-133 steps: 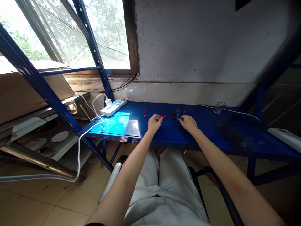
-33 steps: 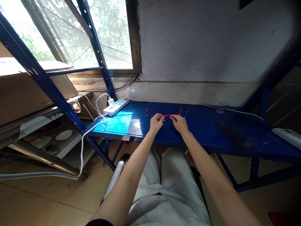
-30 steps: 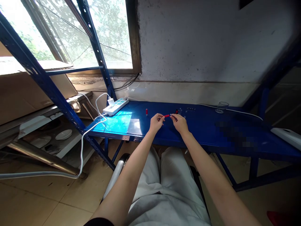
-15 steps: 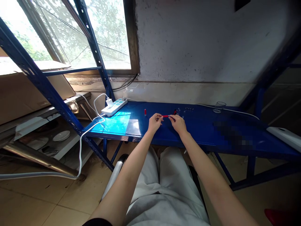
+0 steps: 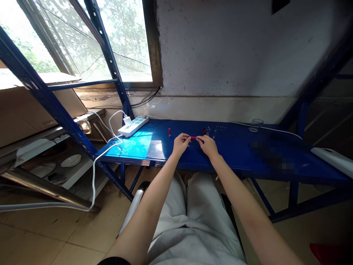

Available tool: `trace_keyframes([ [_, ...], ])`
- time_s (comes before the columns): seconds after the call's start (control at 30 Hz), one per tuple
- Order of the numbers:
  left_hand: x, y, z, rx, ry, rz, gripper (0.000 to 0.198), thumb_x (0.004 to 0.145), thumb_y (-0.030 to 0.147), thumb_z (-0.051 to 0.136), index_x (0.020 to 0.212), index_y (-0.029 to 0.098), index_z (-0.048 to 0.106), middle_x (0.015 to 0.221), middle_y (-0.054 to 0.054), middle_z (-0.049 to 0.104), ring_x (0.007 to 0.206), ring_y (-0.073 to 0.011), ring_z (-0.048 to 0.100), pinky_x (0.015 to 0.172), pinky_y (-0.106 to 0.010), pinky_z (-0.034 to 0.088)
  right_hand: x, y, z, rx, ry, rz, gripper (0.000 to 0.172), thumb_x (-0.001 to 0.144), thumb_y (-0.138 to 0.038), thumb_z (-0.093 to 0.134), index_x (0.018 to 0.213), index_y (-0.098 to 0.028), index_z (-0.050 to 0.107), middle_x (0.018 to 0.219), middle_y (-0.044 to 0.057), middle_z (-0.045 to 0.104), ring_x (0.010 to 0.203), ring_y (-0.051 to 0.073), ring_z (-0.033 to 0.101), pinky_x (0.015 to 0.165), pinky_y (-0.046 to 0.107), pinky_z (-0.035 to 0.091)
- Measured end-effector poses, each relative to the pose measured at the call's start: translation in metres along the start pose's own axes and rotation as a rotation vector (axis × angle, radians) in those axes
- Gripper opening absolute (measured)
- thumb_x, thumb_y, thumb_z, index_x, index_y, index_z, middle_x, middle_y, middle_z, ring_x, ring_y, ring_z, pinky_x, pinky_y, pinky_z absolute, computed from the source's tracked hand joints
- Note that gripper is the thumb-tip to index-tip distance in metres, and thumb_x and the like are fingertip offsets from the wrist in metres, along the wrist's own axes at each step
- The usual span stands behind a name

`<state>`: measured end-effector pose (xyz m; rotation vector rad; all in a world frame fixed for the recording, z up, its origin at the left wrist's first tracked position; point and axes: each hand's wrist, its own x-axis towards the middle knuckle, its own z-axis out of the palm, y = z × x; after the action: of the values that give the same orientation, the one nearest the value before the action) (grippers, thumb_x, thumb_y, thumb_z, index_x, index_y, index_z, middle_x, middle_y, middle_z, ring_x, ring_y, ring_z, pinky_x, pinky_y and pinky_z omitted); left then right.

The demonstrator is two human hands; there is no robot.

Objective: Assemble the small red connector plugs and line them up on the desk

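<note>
My left hand (image 5: 180,142) pinches one end of a small red stick-like piece (image 5: 193,137) just above the blue bench top (image 5: 237,151). My right hand (image 5: 208,144) is closed at the piece's other end, fingertips pressed to it. Both hands nearly meet over the middle of the bench. Another small red piece (image 5: 169,131) stands on the bench to the left of my hands. A dark red piece (image 5: 204,131) and a row of tiny dark parts (image 5: 221,128) lie just behind my right hand.
A white power strip (image 5: 132,125) with a plugged charger and white cable sits at the bench's back left. A glass cup (image 5: 255,124) stands at the back right, a white object (image 5: 332,159) at the far right. Blue rack posts (image 5: 41,90) rise on the left.
My right hand has moved left from the small parts to the red piece that my left hand holds, and now touches its free end. My left hand has stayed in place.
</note>
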<state>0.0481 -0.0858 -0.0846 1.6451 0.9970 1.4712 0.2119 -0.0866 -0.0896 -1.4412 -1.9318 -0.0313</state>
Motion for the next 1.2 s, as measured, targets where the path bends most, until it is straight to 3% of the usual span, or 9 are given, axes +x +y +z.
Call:
trace_keyframes([
  [0.43, 0.000, 0.004, 0.000, 0.039, -0.005, -0.052, 0.020, 0.076, 0.033, 0.060, 0.079, 0.013, 0.057, 0.069, -0.005, 0.063, 0.059, -0.0113, 0.060, 0.050, -0.021, 0.049, -0.001, -0.002, -0.001, -0.069, 0.009, -0.022, 0.034, 0.090, -0.031, 0.037, 0.108, -0.019, 0.063, 0.096, 0.010, 0.062, 0.081, 0.020, 0.060, 0.064, 0.028, 0.046],
  [0.67, 0.002, -0.003, 0.003, -0.011, -0.046, -0.055, 0.021, 0.076, 0.031, 0.060, 0.083, 0.012, 0.061, 0.077, -0.009, 0.066, 0.071, -0.0170, 0.064, 0.052, -0.024, 0.052, -0.001, -0.003, 0.001, 0.000, -0.018, -0.085, 0.039, 0.088, -0.026, 0.033, 0.118, -0.017, 0.058, 0.101, 0.012, 0.062, 0.083, 0.022, 0.060, 0.065, 0.032, 0.050],
  [0.97, -0.002, 0.010, 0.001, 0.009, -0.065, -0.094, 0.025, 0.074, 0.034, 0.064, 0.085, 0.012, 0.062, 0.082, -0.010, 0.068, 0.064, -0.0145, 0.064, 0.054, -0.024, 0.052, 0.001, -0.003, 0.005, 0.209, -0.040, -0.057, 0.052, 0.084, -0.024, 0.037, 0.135, -0.015, 0.037, 0.129, 0.013, 0.050, 0.113, 0.023, 0.053, 0.090, 0.039, 0.048],
  [1.2, 0.003, 0.000, 0.004, -0.005, -0.093, -0.071, 0.029, 0.073, 0.038, 0.063, 0.087, 0.012, 0.061, 0.080, -0.008, 0.067, 0.055, -0.0109, 0.061, 0.054, -0.023, 0.051, 0.001, -0.001, 0.007, 0.238, -0.050, -0.034, 0.052, 0.083, -0.025, 0.037, 0.135, -0.016, 0.037, 0.128, 0.014, 0.051, 0.113, 0.025, 0.053, 0.090, 0.042, 0.047],
])
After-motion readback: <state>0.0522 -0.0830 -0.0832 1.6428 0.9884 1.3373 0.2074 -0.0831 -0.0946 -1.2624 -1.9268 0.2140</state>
